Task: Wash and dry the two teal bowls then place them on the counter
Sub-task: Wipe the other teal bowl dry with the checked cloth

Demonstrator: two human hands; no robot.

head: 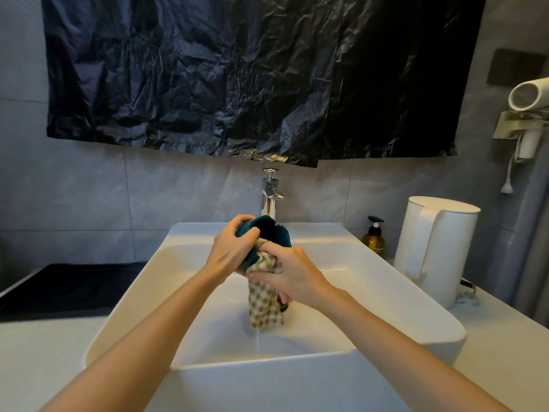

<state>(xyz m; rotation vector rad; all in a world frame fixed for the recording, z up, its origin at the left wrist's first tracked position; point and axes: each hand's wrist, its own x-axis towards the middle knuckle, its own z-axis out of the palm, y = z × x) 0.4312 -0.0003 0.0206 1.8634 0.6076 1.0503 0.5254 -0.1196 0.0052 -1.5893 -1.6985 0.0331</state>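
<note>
A teal bowl (267,231) is held tilted above the white sink (148,278), its opening turned towards me. My left hand (230,248) grips its rim from the left, thumb inside the bowl. My right hand (289,275) grips a green-and-cream checked cloth (263,304) and presses it against the bowl's lower edge; the cloth's loose end hangs down into the basin. A dark object shows just under my right hand, mostly hidden. I see only one teal bowl.
A chrome tap (271,193) stands behind the bowl. On the right counter are an amber pump bottle (373,237) and a white kettle (432,248). A dark mat (65,288) lies on the left counter. Black plastic sheet covers the wall above.
</note>
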